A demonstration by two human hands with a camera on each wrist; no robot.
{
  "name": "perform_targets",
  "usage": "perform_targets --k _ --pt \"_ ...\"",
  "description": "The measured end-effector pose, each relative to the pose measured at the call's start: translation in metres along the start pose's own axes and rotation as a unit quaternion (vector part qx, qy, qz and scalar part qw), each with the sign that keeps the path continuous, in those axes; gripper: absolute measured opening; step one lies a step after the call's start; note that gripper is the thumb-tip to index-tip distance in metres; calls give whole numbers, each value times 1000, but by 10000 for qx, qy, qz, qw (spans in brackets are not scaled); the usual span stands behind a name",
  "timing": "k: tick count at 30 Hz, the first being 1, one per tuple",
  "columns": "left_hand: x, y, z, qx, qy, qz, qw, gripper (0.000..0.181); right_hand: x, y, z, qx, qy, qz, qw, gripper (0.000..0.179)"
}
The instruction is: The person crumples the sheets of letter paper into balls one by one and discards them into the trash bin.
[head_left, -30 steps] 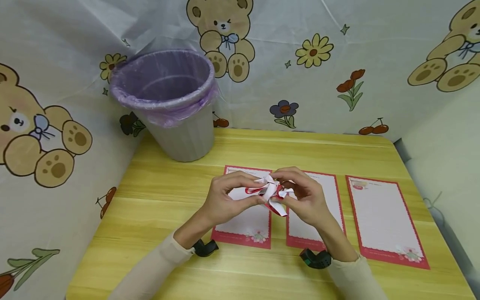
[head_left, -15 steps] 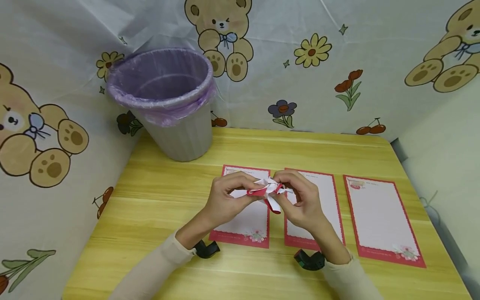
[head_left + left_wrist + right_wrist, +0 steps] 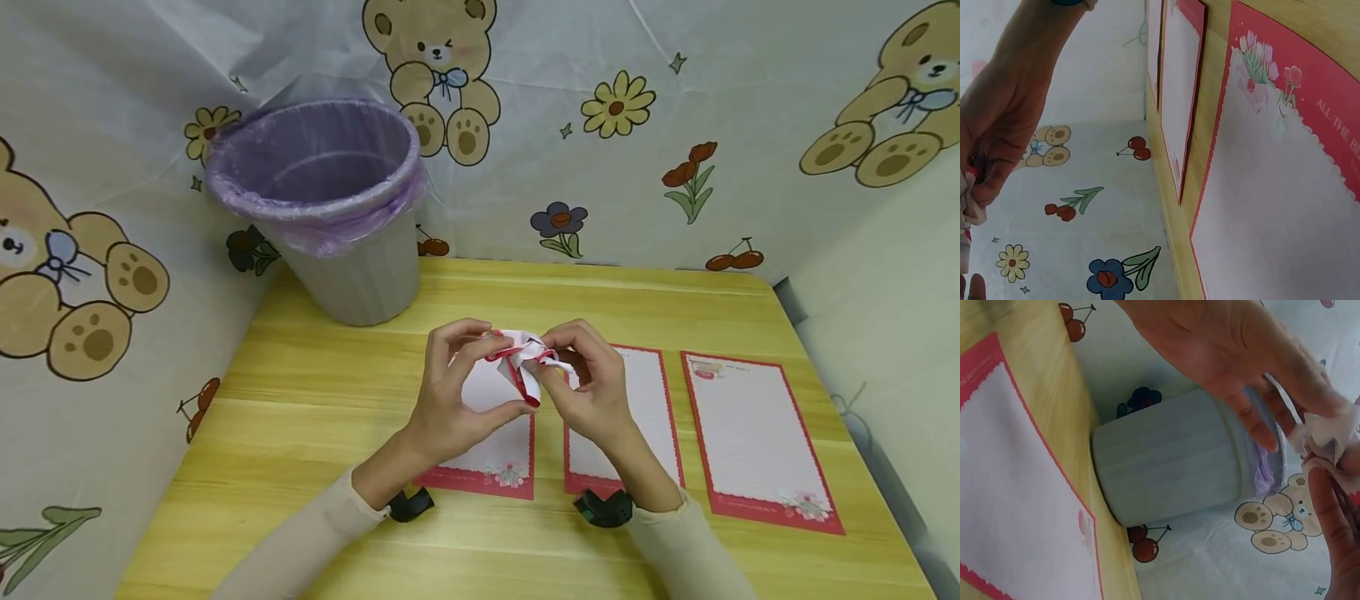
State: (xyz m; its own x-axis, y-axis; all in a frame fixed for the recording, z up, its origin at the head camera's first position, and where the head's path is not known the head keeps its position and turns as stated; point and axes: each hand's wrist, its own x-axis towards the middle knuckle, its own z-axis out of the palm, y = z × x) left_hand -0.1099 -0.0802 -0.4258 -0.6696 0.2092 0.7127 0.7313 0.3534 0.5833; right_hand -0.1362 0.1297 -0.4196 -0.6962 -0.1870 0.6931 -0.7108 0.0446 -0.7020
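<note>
A crumpled sheet of white paper with red edging [image 3: 522,342] is held up between both hands above the table. My right hand [image 3: 598,400] pinches its right side between thumb and fingers. My left hand [image 3: 448,410] touches the paper's upper left with its fingers. Its thumb is spread away below, near the paper's lower tip. In the left wrist view, the right hand [image 3: 1007,94] grips the crumpled paper [image 3: 971,209] at the left edge. The right wrist view shows the left hand [image 3: 1216,347] reaching in, its thumb apart from the paper [image 3: 1332,434].
Three flat red-bordered sheets lie side by side: one under the hands [image 3: 487,450], one in the middle [image 3: 645,400] and one at right [image 3: 761,442]. A grey bin [image 3: 360,283] with a purple liner stands at the table's back left. A bear-print cloth [image 3: 510,50] hangs behind.
The left fingers have spread, and the thumb has come away from the paper. Both hands have shifted slightly left and up, and the paper has turned between them.
</note>
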Motion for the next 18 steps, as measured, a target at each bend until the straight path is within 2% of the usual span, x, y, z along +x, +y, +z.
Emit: perform_targets --k 4,9,14,18 --pt "1 1 2 16 121 15 9999 88 -1 1 6 146 208 140 9996 22" --pt "5 1 2 -128 423 123 9989 71 -3 -3 8 486 284 361 9978 18" --pt "8 0 -2 -458 676 190 9965 57 -2 -13 4 489 176 555 9971 17" --pt "11 -5 -7 -721 752 269 9942 48 -2 -17 -2 580 -125 679 9959 26"
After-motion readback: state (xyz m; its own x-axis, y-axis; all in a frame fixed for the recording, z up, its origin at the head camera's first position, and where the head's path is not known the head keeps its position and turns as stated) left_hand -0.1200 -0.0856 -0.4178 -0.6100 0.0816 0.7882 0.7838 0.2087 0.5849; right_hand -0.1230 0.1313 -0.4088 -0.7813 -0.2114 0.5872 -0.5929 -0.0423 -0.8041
